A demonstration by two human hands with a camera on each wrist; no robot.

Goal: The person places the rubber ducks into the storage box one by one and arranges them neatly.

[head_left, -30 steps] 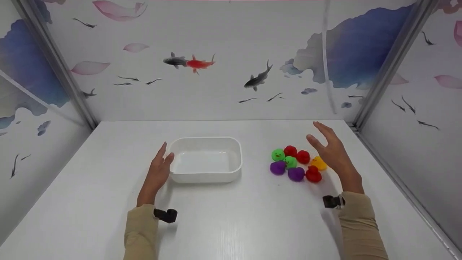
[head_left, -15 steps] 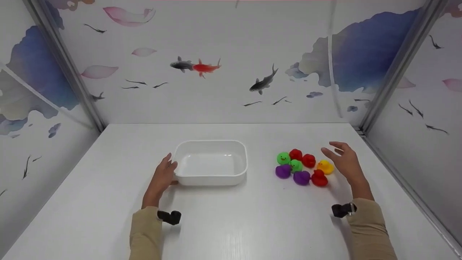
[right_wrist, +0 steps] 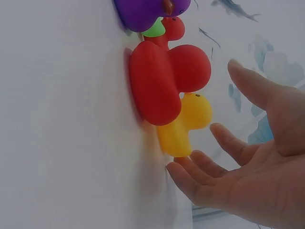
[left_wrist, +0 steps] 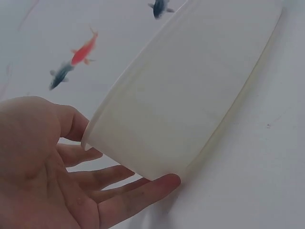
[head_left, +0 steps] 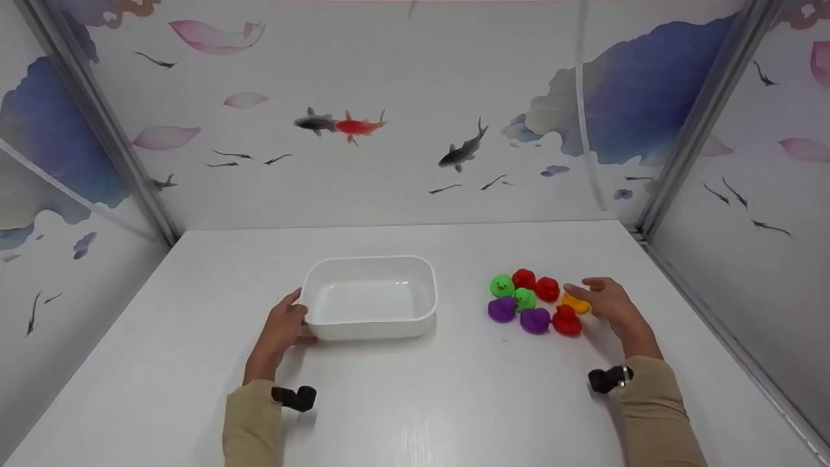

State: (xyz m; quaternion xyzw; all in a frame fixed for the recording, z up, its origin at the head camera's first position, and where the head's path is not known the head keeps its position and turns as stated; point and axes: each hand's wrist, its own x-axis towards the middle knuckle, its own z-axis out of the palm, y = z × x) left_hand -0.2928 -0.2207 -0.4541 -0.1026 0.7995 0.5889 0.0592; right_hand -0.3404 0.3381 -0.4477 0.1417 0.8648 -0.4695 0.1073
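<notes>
My left hand [head_left: 281, 325] is at the left end of a white plastic tub [head_left: 373, 331]. In the left wrist view the thumb bends at the tub's rim while the fingers [left_wrist: 138, 198] lie against the end wall, down to its bottom corner. My right hand [head_left: 613, 308] hovers around the outer side of a yellow rubber duck [head_left: 576, 304], thumb and fingers spread apart. In the right wrist view fingertips [right_wrist: 178, 168] come right up to the yellow duck's tail, and whether they touch it I cannot tell. A red rubber duck [head_left: 567, 322] sits just beside it.
More rubber ducks cluster left of the yellow one: green [head_left: 502, 286], red [head_left: 547, 289] and purple [head_left: 535, 320]. They sit on a white table [head_left: 415, 402] to the right of the tub. Printed panels with painted fish wall in the back and both sides.
My right hand has come down from above onto the yellow duck's side. The left hand has closed in on the tub's left end and holds its edge. The ducks have stayed put.
</notes>
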